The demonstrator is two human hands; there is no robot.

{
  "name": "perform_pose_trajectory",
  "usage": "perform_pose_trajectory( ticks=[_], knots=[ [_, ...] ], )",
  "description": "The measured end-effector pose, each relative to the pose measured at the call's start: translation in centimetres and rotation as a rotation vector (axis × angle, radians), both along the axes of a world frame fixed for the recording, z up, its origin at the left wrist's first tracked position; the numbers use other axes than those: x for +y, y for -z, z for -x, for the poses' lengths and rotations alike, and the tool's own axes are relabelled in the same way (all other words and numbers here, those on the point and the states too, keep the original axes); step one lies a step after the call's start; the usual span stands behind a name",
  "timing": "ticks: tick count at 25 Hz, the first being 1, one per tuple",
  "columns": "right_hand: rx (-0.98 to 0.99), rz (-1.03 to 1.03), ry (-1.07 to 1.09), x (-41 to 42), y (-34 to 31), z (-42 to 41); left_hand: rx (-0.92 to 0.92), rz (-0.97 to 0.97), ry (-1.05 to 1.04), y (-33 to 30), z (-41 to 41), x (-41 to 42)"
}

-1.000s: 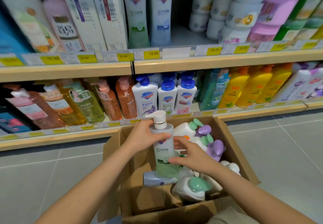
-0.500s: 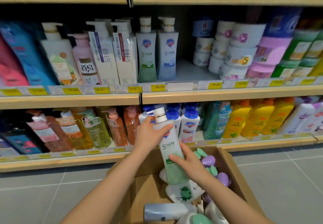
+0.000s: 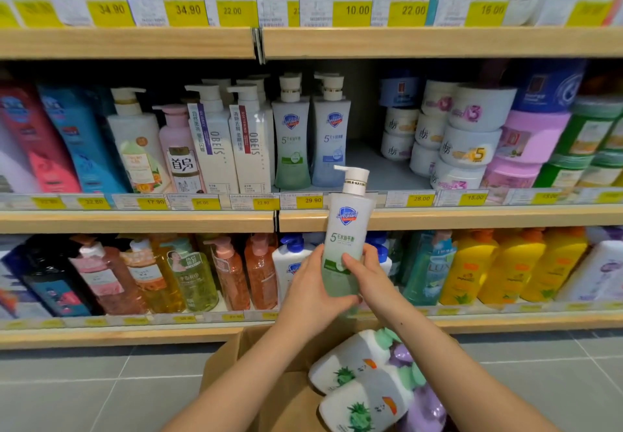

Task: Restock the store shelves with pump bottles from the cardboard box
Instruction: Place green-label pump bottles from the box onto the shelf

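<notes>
The middle shelf (image 3: 472, 217) carries the matching stock; a green pump bottle (image 3: 292, 135) and a blue one (image 3: 332, 135) of the same brand stand side by side, with bare shelf floor (image 3: 367, 168) just to their right, before the stacked cream tubs (image 3: 468, 135); that gap looks to me the natural home for the new one. Below, the cardboard box (image 3: 229, 364) sits on the tiled floor with more bottles lying in it. The green pump bottle in hand (image 3: 347, 229) is held upright in front of the shelf edge, label forward, spout pointing left; the left hand (image 3: 310, 291) wraps its lower body, and the right hand (image 3: 365, 271) presses its fingers against the other side, so both are closed on it. To do this well, I would lift it clear of the price-tag strip (image 3: 313, 199); keep the base level; set it down beside the blue bottle, label facing out, without knocking the neighbours' pumps.
</notes>
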State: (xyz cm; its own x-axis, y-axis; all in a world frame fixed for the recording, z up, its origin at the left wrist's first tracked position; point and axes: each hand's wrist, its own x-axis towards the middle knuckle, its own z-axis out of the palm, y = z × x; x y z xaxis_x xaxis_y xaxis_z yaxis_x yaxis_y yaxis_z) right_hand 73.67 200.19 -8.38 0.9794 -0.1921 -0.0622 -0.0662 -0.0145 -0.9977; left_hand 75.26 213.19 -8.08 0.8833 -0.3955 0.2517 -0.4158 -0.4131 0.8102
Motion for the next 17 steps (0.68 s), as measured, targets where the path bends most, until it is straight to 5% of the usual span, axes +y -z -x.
perform_pose_trajectory(
  ticks=[6, 13, 17],
  knots=[
    [-0.038, 0.166, -0.197, -1.0, -3.3, -0.5, -0.152, 0.009, -0.203, -1.3, -2.3, -1.2],
    [-0.334, 0.844, 0.021, -7.2, -7.3, -5.5, -0.341, 0.066, -0.43, -7.9, -7.4, -3.1],
    [-0.301, 1.112, 0.045, -8.5, -6.3, -8.6, -0.447, 0.044, -0.523, -10.0, -11.0, -4.1]
  ],
)
